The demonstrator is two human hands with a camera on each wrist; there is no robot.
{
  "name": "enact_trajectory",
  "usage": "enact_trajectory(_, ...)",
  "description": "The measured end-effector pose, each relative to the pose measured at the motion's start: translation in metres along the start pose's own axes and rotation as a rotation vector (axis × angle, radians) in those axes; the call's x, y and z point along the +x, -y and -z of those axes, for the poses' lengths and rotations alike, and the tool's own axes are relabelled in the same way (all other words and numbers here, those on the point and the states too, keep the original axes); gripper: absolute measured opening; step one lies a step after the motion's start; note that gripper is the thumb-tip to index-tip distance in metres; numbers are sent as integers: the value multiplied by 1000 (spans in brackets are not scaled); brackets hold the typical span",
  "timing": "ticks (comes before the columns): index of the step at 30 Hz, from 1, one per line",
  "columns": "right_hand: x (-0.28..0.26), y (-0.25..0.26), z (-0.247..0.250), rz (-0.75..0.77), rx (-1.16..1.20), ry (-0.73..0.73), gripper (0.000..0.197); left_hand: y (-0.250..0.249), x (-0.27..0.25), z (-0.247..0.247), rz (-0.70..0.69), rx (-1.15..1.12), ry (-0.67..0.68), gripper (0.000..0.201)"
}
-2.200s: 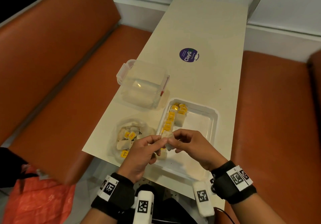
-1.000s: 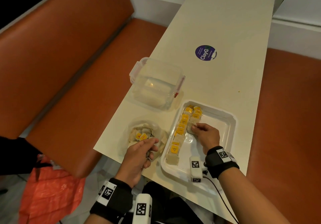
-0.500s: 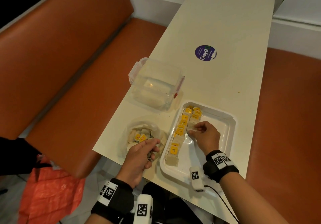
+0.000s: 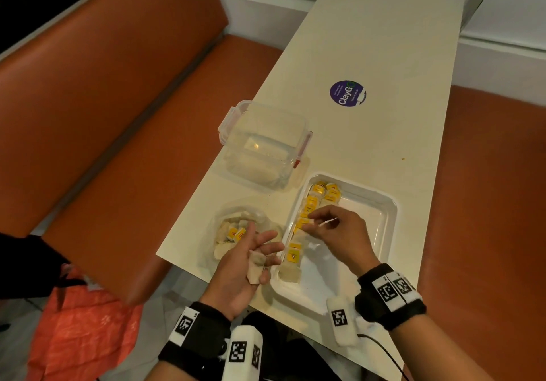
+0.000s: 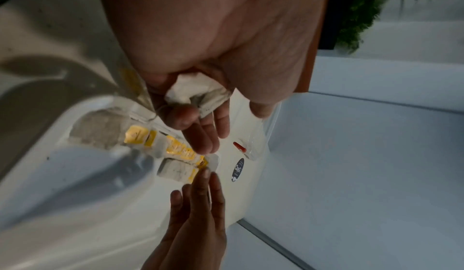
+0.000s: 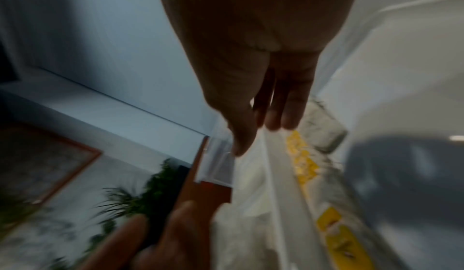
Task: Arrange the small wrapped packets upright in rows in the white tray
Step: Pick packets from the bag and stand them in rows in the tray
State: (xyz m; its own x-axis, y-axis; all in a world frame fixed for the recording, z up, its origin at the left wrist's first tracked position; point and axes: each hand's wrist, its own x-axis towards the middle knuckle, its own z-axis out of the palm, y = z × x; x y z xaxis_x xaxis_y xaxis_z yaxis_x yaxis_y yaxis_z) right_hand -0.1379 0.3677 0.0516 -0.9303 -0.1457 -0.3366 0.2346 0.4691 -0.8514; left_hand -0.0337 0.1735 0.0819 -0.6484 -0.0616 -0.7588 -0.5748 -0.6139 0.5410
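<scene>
The white tray (image 4: 387,212) lies at the near right of the table. A row of small packets with yellow tags (image 4: 310,203) stands along its left wall, and a short second row (image 4: 331,194) begins at the far end. My left hand (image 4: 260,256) is palm up beside the tray's near left corner, fingers spread, its thumb pinning two pale packets (image 4: 256,266) against the palm; they show as packets (image 5: 200,95) in the left wrist view. My right hand (image 4: 313,222) reaches over the tray, straight fingers (image 5: 203,187) touching packets in the rows.
A heap of loose packets (image 4: 235,231) sits in clear wrapping left of the tray. Behind it stands an empty clear clip-lid box (image 4: 263,147). A purple sticker (image 4: 348,94) marks the table farther back. Orange benches flank the table; an orange bag (image 4: 82,336) lies on the floor.
My left hand has turned palm up and spread its fingers, showing the packets it holds. My right hand's fingertips have shifted slightly left toward the first row.
</scene>
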Motion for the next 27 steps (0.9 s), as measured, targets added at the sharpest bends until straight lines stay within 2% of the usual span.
enact_trajectory(4, -46, 44, 6, 243, -130, 358, 27, -3, -6, -8, 63, -85, 173, 86)
enact_trajectory(6, -59, 49, 3, 363, -263, 396, 30, -3, -11, -12, 79, -44, 226, 89)
enact_trajectory(9, -61, 44, -5, 472, -441, 340, 34, -2, -16, -15, 71, 29, 290, 90)
enact_trajectory(12, -63, 39, -10, 448, -468, 379, 32, 1, -19, -16, 60, 55, 360, 90)
enact_trajectory(16, -64, 41, -9, 329, -378, 427, 15, 6, -25, -17, 53, 81, 417, 85)
enact_trajectory(19, -60, 39, -5, 159, -174, 443, 10, 7, -30, -13, 19, 94, 438, 54)
enact_trajectory(21, -59, 39, -3, 111, -81, 436, 10, 8, -32, -9, -17, 137, 433, 40)
enact_trajectory(24, -61, 38, -4, 142, -89, 409, 16, 10, -31, -2, -42, 144, 367, 35)
enact_trajectory(27, -64, 37, -4, 247, -117, 347, 29, 11, -26, 4, -45, 65, 259, 35)
